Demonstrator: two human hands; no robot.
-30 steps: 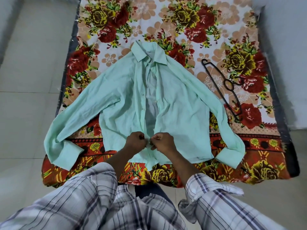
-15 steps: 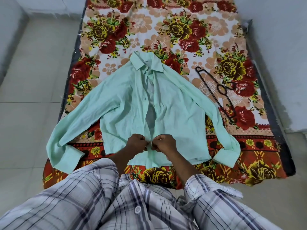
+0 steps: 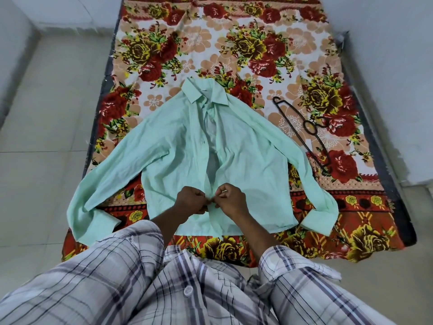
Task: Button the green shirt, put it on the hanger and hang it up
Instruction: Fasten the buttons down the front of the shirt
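Observation:
The green shirt (image 3: 248, 165) lies flat, front up, on the flowered sheet, collar away from me and sleeves spread to both sides. Its front gapes open from the collar down to my hands. My left hand (image 3: 191, 200) pinches the left front edge near the hem. My right hand (image 3: 230, 200) pinches the right edge, and the fingertips of both meet at the placket. A black hanger (image 3: 309, 129) lies on the sheet to the right of the shirt, apart from it.
The flowered sheet (image 3: 234, 50) covers a dark-edged mattress (image 3: 379, 146) on the tiled floor (image 3: 46, 137). White walls rise at the right and far left. My plaid sleeves and shirt fill the bottom of the view.
The view has tilted up, so more of the sheet's far end shows. My hands stay together at the shirt's lower placket, fingers shifting slightly. The shirt and hanger have not moved.

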